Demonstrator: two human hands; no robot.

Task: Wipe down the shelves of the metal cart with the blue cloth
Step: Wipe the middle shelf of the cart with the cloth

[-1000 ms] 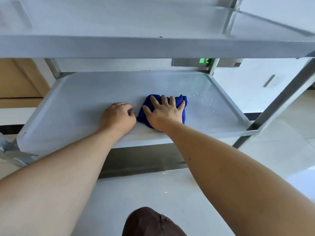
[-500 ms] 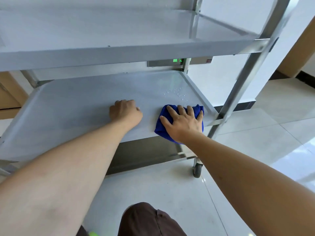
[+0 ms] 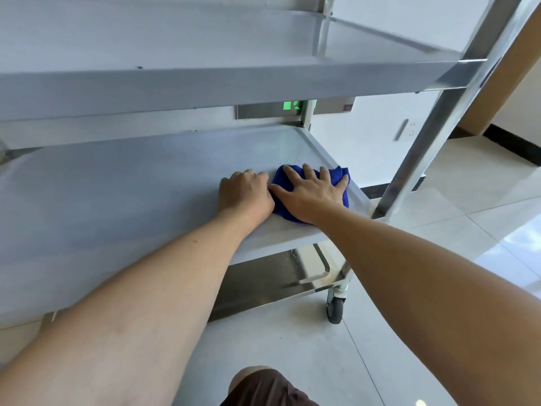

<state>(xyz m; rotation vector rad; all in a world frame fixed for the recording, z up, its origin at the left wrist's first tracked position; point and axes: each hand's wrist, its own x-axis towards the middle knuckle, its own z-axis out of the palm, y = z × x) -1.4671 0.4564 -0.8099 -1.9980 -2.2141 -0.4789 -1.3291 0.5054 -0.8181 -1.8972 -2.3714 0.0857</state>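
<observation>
The metal cart's middle shelf (image 3: 117, 194) fills the centre of the view, with the top shelf (image 3: 175, 54) above it and a bottom shelf (image 3: 272, 276) below. A blue cloth (image 3: 341, 174) lies bunched near the middle shelf's right edge. My right hand (image 3: 310, 194) presses flat on the cloth with fingers spread. My left hand (image 3: 246, 193) rests as a loose fist on the shelf, touching the cloth's left side. A few water drops (image 3: 288, 161) sit just behind the cloth.
The cart's right front post (image 3: 424, 136) rises beside the cloth, with a caster wheel (image 3: 335, 309) below on the pale tiled floor (image 3: 468, 230). A white wall with a socket (image 3: 405, 128) stands behind. My knee (image 3: 263, 385) shows at the bottom.
My right hand has pushed the cloth from the shelf's front edge back toward the right rear. My left hand has followed rightward and now touches the cloth.
</observation>
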